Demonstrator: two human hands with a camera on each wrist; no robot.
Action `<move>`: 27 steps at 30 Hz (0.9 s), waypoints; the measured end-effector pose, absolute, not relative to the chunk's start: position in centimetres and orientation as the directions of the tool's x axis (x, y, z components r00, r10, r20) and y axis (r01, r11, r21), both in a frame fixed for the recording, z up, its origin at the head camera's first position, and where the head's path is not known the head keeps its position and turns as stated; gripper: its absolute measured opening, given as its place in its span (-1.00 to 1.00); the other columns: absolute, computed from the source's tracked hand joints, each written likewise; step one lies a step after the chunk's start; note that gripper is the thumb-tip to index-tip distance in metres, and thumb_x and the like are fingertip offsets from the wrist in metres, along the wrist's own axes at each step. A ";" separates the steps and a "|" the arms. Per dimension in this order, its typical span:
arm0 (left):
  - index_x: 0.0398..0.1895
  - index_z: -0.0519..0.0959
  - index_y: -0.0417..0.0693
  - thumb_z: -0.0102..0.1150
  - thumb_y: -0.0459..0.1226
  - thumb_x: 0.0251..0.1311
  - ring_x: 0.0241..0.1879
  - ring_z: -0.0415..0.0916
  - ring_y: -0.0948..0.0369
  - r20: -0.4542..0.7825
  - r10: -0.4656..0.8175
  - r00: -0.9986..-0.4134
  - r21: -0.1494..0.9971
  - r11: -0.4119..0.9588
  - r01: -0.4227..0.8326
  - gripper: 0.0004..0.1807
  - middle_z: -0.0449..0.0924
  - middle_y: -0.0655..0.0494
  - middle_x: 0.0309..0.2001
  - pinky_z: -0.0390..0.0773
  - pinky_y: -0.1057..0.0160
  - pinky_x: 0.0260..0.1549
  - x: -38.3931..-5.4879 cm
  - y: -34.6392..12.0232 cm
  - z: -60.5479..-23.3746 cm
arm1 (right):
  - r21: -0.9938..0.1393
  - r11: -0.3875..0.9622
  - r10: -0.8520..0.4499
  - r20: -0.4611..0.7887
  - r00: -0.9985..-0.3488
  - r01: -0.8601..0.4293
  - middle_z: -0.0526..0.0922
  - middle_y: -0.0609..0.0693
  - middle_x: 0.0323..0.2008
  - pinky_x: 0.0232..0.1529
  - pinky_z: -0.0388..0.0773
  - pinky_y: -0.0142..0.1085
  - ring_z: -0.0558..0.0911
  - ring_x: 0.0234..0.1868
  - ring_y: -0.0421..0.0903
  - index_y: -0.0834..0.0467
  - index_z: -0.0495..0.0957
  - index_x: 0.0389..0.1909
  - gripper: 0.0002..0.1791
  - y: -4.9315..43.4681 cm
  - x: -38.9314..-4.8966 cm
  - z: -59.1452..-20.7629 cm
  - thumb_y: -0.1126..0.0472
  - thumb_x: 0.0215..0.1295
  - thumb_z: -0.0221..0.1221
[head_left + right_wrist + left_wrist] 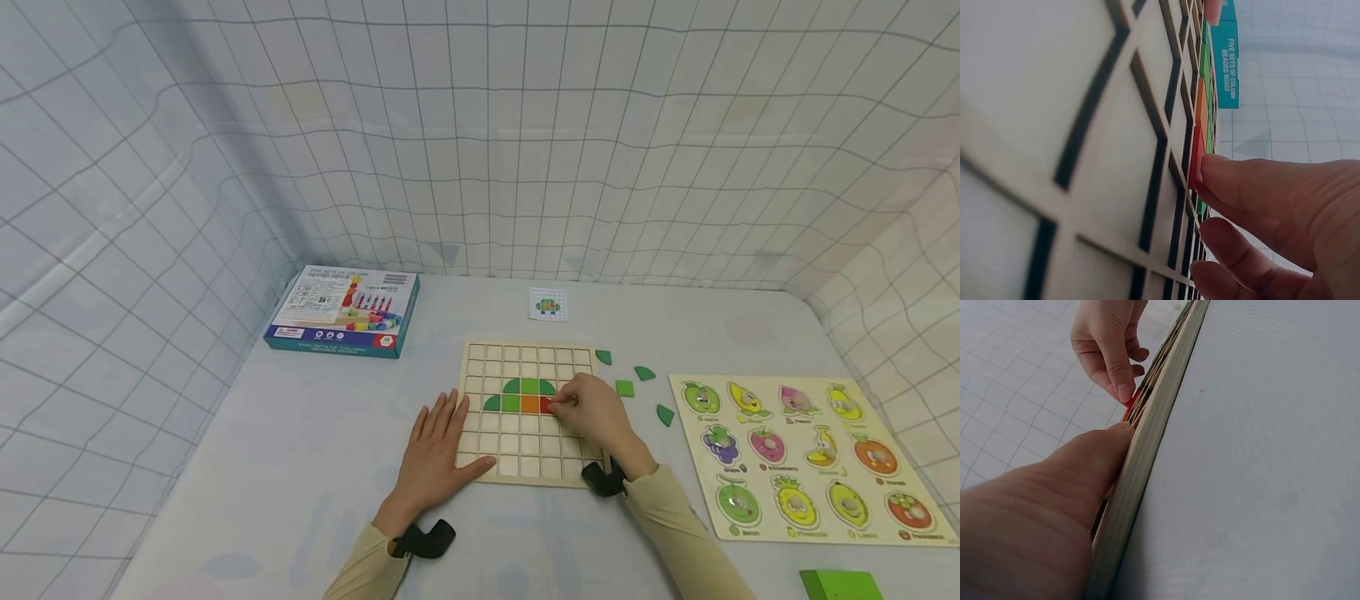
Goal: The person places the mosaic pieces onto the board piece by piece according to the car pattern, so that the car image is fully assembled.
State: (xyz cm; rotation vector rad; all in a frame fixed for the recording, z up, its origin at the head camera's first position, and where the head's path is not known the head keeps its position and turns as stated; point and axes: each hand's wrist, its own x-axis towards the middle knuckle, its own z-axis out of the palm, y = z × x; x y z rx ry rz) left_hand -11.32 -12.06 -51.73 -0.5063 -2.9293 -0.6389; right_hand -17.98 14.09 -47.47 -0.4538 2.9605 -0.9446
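Observation:
A wooden grid board (487, 458) lies flat on the table. Green pieces, a light green square (530, 386) and an orange square (530, 404) sit together in its middle cells. My right hand (600, 412) pinches a red square tile (1196, 157) at its edge, just right of the orange one; thumb and forefinger meet there in the right wrist view. Fingers spread, my left hand (435, 454) rests along the board's left side, its thumb over the lower left corner. Behind the board lies a small pattern card (548, 305) with a gridded coloured picture.
Loose green quarter-round pieces (644, 372) and a green square (625, 388) lie right of the board. Farther right is a fruit puzzle board (813, 408). A boxed bead set (345, 311) stands at the back left. A green block (840, 585) shows at the front right.

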 end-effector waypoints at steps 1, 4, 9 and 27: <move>0.48 0.03 -0.15 0.10 0.29 0.07 0.45 -0.24 0.04 0.168 0.300 -0.939 0.387 0.856 0.343 0.06 -0.07 -0.10 0.47 -0.27 -0.02 0.34 -11.3 -12.1 -51.7 | -0.576 0.769 -0.281 0.083 -0.956 -0.276 0.54 -0.15 -0.45 -0.42 0.42 -0.28 0.45 -0.44 -0.18 0.04 0.71 -0.53 -0.92 14.2 -18.0 -47.5 0.16 0.09 0.37; 0.48 0.03 -0.16 0.10 0.29 0.07 0.45 -0.23 0.03 0.170 0.302 -0.938 0.388 0.855 0.345 0.06 -0.07 -0.10 0.47 -0.27 -0.02 0.34 -11.3 -12.0 -51.7 | -0.609 0.743 -0.300 0.065 -0.952 -0.276 0.53 -0.15 -0.44 -0.45 0.39 -0.27 0.42 -0.45 -0.16 0.04 0.72 -0.48 -0.94 14.8 -18.1 -47.3 0.16 0.13 0.35; 0.48 0.03 -0.16 0.10 0.29 0.07 0.45 -0.23 0.03 0.169 0.303 -0.938 0.389 0.854 0.346 0.06 -0.07 -0.11 0.47 -0.27 -0.02 0.34 -11.3 -12.0 -51.6 | -0.613 0.745 -0.290 0.059 -0.955 -0.264 0.55 -0.13 -0.40 -0.45 0.39 -0.27 0.43 -0.43 -0.15 0.08 0.72 -0.36 -0.90 16.4 -18.5 -47.2 0.15 0.19 0.30; 0.47 0.03 -0.17 0.10 0.29 0.07 0.45 -0.22 0.02 0.163 0.303 -0.939 0.391 0.854 0.343 0.06 -0.06 -0.12 0.46 -0.26 -0.03 0.34 -11.2 -12.1 -51.4 | -0.550 0.832 -0.044 0.071 -0.997 -0.075 0.59 0.16 -0.28 -0.39 0.46 -0.14 0.55 -0.32 0.06 0.30 0.65 -0.15 -0.70 22.8 -19.6 -46.8 0.15 0.24 0.23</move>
